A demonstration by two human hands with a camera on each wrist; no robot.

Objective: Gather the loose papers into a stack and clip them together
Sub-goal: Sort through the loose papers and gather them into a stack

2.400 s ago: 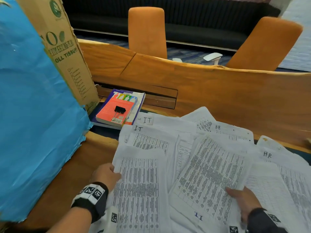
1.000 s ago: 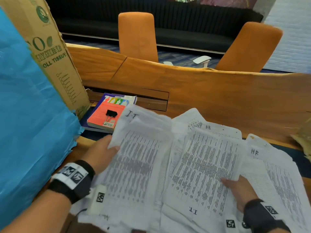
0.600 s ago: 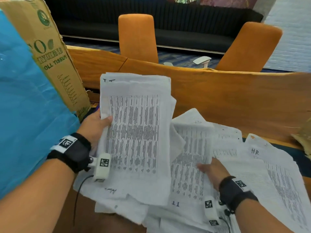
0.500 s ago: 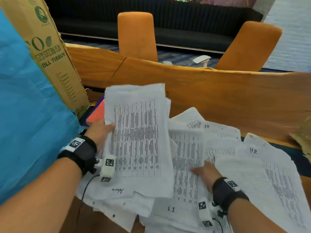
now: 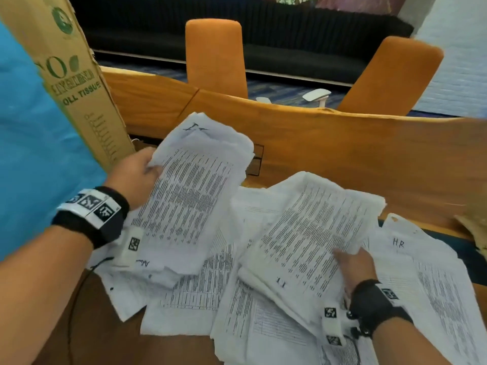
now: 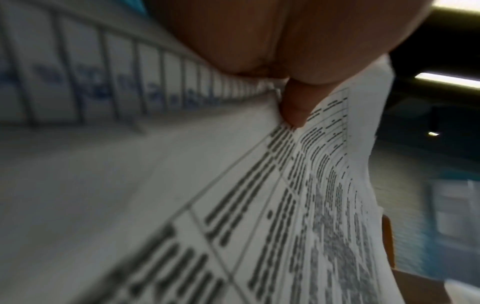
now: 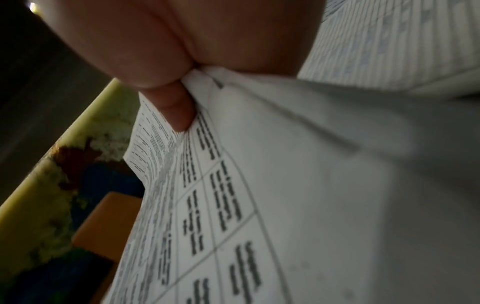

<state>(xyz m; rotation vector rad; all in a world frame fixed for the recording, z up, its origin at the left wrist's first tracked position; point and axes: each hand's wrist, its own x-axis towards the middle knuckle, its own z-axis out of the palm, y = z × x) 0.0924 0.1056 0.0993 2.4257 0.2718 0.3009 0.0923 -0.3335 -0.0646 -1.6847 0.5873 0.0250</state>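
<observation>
A wooden table (image 5: 342, 154) is covered by loose printed papers (image 5: 200, 293), spread in overlapping layers. A blue sheet (image 5: 31, 154) and a cardboard tissue box (image 5: 79, 83) are seen at the left. One bundle of papers (image 5: 195, 196) is gripped at its edge by the left hand (image 5: 134, 175); a second bundle (image 5: 311, 238) is pinched by the right hand (image 5: 355, 264), thumb on top.

Two orange chairs (image 5: 214, 56) (image 5: 390, 77) behind a live-edge wooden table (image 5: 342, 154), black ribbed sofa (image 5: 290, 35) beyond on blue patterned carpet (image 5: 276, 89), white brick wall (image 5: 453, 61) right.
</observation>
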